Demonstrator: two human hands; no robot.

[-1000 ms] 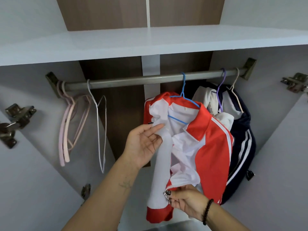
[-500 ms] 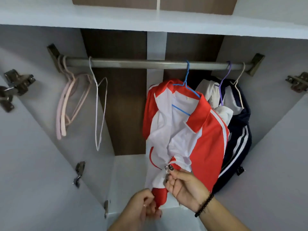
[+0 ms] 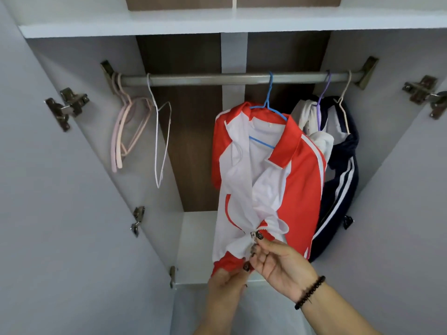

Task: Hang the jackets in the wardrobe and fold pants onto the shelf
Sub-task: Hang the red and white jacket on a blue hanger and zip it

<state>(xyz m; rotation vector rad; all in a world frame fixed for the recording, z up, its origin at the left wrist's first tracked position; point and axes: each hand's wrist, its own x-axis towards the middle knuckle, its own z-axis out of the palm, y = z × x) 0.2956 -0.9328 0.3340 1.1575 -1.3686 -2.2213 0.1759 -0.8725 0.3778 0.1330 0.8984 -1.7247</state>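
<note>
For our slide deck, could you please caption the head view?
Both hands work the zipper at the hem of a red-and-white jacket hanging on a blue hanger.

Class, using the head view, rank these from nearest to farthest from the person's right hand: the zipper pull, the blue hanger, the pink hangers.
From the right hand:
1. zipper pull, at its fingertips, low on the red-and-white jacket.
2. blue hanger, above, mid-rail.
3. pink hangers, far left of the rail.

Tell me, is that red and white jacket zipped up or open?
Open. The red and white jacket gapes below the collar, showing the blue hanger; the zipper slider sits near the hem.
</note>
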